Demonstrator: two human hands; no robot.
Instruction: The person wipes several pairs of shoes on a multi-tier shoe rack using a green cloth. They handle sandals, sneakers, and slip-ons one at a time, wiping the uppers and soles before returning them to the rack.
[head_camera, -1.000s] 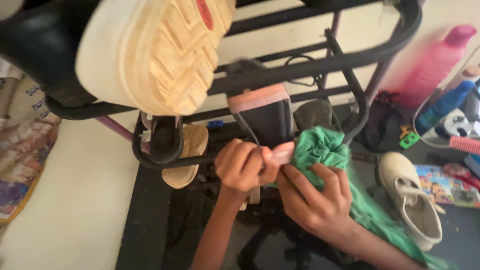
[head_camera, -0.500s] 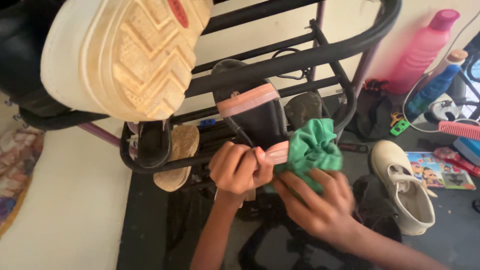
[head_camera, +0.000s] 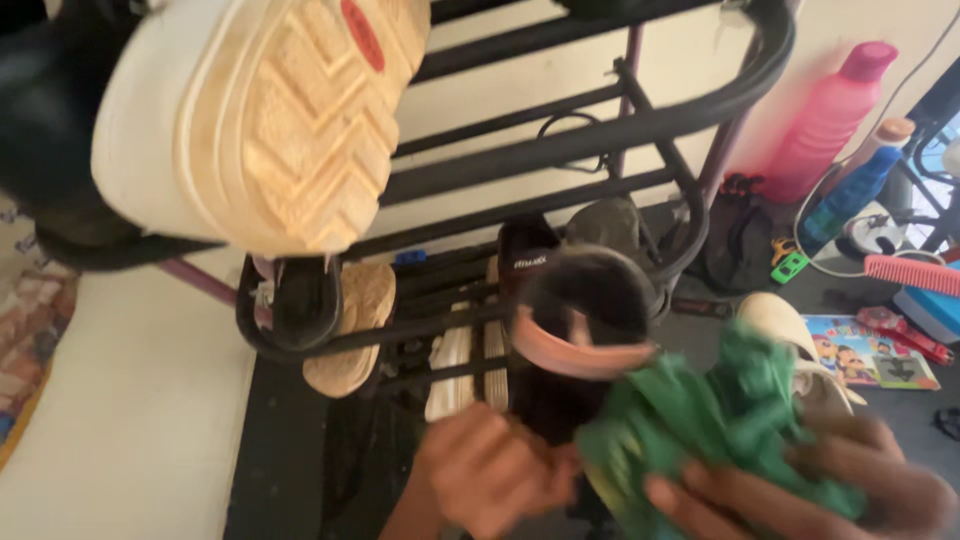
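My left hand (head_camera: 485, 475) grips the lower end of a black sandal with a pink sole (head_camera: 580, 335), held upright in front of a black shoe rack (head_camera: 600, 135). My right hand (head_camera: 800, 490) clutches a crumpled green cloth (head_camera: 720, 420) pressed against the sandal's right side. Both hands are blurred by motion at the bottom of the view.
A big shoe with a cream zigzag sole (head_camera: 270, 110) sits on the rack's top left. A tan sandal (head_camera: 350, 330) hangs lower. A white shoe (head_camera: 790, 330), a pink bottle (head_camera: 830, 120), a blue bottle (head_camera: 850, 195), a pink comb (head_camera: 910, 272) and a picture book (head_camera: 865, 350) lie at right.
The sandal has swung so its open strap faces me. Both hands and the green cloth have dropped lower and moved right in the view, closer to the camera.
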